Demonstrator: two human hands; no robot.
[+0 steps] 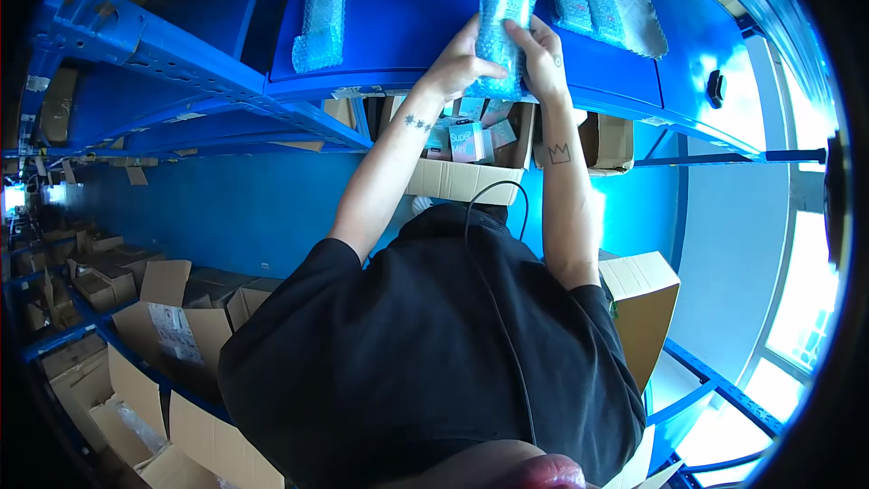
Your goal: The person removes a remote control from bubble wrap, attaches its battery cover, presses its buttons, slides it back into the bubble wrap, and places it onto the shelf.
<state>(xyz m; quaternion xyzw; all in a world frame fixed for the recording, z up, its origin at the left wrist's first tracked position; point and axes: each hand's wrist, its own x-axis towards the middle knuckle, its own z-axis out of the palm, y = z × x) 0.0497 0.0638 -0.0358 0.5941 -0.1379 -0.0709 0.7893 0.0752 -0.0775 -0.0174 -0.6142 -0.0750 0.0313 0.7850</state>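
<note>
Both hands hold one bubble-wrapped package [504, 14] upright over the front edge of the blue shelf [398, 0]. My left hand [462, 65] grips its left side and lower part, thumb across the front. On the right side, my right hand [541, 54] has its thumb pressed on the front of the wrap. Another bubble-wrapped package [321, 25] lies on the shelf to the left. Two more wrapped packages [584, 2] lie side by side to the right, next to a flat bubble-wrap bag [631, 4].
Below the shelf edge stands an open carton [462, 183] of small boxes [470, 142], with another carton [611, 140] to its right. Blue rack beams [181, 50] run along the left. Open cartons [213, 430] stand at the lower left, and one [644, 308] at the right.
</note>
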